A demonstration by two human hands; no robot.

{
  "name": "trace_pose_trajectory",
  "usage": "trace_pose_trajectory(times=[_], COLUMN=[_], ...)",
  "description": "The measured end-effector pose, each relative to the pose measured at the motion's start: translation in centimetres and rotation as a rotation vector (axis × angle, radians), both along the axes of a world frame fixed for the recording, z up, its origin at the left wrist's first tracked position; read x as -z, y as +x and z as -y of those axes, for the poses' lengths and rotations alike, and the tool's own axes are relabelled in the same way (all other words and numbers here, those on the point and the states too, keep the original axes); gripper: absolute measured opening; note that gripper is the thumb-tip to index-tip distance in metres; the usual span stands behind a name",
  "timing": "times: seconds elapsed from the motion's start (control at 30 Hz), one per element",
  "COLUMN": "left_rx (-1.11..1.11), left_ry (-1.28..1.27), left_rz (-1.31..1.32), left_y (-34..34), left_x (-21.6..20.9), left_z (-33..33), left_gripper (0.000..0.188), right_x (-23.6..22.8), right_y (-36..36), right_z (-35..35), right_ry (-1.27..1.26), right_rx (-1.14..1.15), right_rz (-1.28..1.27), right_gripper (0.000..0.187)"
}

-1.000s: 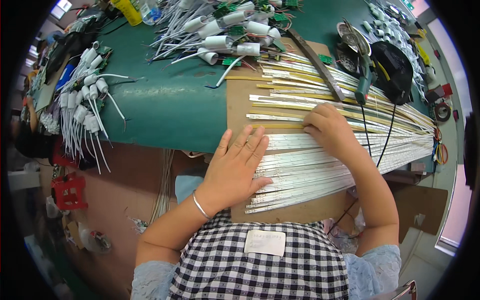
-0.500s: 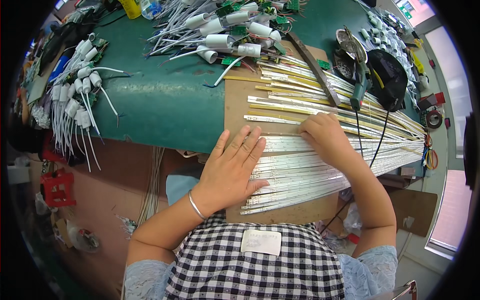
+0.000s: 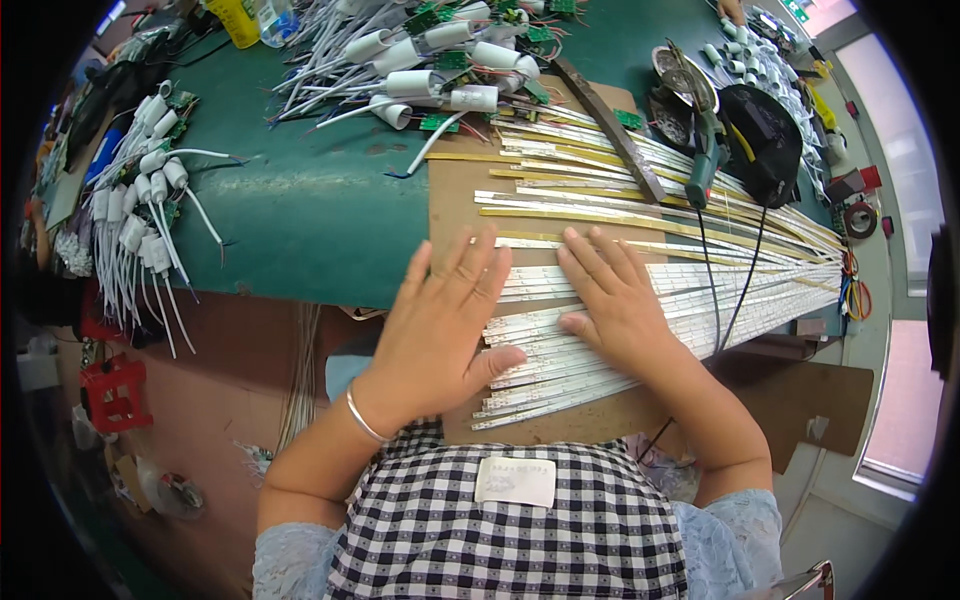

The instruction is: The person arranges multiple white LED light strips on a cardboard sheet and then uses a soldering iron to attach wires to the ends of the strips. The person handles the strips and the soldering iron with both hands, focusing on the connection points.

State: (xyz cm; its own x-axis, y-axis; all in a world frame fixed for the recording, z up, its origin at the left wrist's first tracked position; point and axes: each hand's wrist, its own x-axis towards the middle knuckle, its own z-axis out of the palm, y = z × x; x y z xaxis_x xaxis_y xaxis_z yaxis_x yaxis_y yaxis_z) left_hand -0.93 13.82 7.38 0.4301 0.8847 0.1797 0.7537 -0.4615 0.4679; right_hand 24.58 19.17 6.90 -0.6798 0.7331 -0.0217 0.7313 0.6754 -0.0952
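Observation:
Narrow white LED strips [image 3: 560,372] lie side by side in a fan, their far ends gathered at the right beside coloured wires [image 3: 856,297]. Beneath them is brown cardboard [image 3: 452,205]. My left hand [image 3: 432,325] lies flat, fingers spread, across the left ends of the strips and the cardboard. Flat on the strips to its right is my right hand [image 3: 618,305], fingers extended and holding nothing. Beyond my fingertips lie more strips with yellowish backs [image 3: 545,212]. A dark metal bar [image 3: 608,131] rests across the farther ones.
White cylinders with wires and green boards [image 3: 472,97] are heaped at the back; another bunch [image 3: 133,233] hangs over the left table edge. A green-handled tool [image 3: 706,165], a black object [image 3: 762,145] and cords lie at right. A person's hand [image 3: 733,11] shows at far right.
My right hand has gone from bent fingers on the strips to lying flat, shifted slightly left. My left hand has slid a little left and farther away. The whole view has shifted slightly.

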Motion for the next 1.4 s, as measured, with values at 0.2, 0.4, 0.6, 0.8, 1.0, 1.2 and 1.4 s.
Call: trace_pose_trajectory(times=[0.2,0.4,0.6,0.8,1.0,1.2,1.4], left_rx=[-0.026,-0.027,-0.031,-0.026,-0.019,-0.026,-0.023], left_ry=[-0.042,0.009,0.005,0.01,0.044,0.067,0.07], left_rz=[-0.227,-0.273,-0.277,-0.246,-0.224,-0.265,-0.288], left_y=[1.4,1.5,1.3,1.1,0.6,0.8,0.9], left_x=[1.1,1.8,1.9,1.4,2.2,2.3,2.1], left_z=[-2.5,-2.2,-2.1,-2.0,-2.0,-2.0,-1.9], left_gripper=[0.078,0.081,0.08,0.074,0.076,0.077,0.077], right_x=[-0.1,-0.2,-0.7,-0.4,-0.1,0.5,0.1], right_y=[0.4,1.5,1.2,1.5,2.1,3.1,3.8], right_z=[-0.8,-4.1,-3.4,-2.0,-5.6,-6.7,-6.6], right_ry=[0.008,0.191,0.297,0.194,0.302,0.227,-0.106], right_rx=[0.007,0.023,-0.066,-0.016,0.07,0.096,0.182], right_rz=[-0.166,-0.221,-0.148,-0.152,-0.269,-0.205,-0.483], right_gripper=[0.057,0.012,0.007,0.016,0.011,0.013,0.007])
